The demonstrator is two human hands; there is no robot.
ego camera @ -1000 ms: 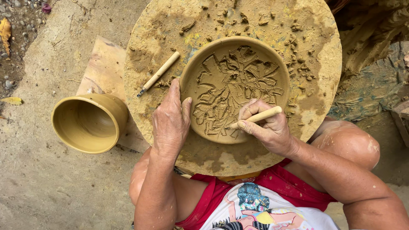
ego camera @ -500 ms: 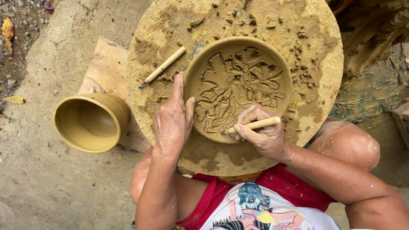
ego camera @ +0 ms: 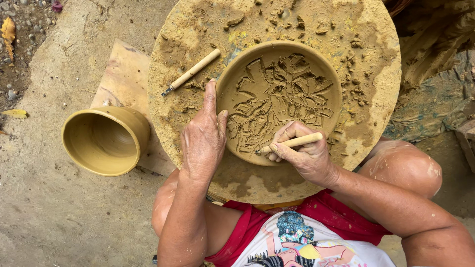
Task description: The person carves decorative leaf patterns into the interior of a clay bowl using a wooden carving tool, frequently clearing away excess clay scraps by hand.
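The person's right hand (ego camera: 304, 155) is gripping a slim pale wooden carving tool (ego camera: 292, 143), its fingers curled and pinching the handle, with the tool's tip touching the lower part of the carved pattern inside a round, shallow, wet brown clay dish (ego camera: 279, 101). The dish is sitting on a large round clay-smeared wheel disc (ego camera: 366, 94), right of the disc's centre, its inside cut with a leafy relief. The left hand (ego camera: 203, 138) is lying flat against the dish's left rim, fingers pressed together and stretched out, the thumb touching the rim (holding nothing). A second wooden-handled tool with a dark metal tip (ego camera: 191, 72) is lying untouched on the disc, just up and left of the left hand. Small clay crumbs (ego camera: 316, 27) are scattered over the disc above and right of the dish. A yellowish clay pot with a flared mouth (ego camera: 105, 141) is lying on its side on a flat board (ego camera: 121, 74), left of the disc, on the earthen ground (ego camera: 49, 212).
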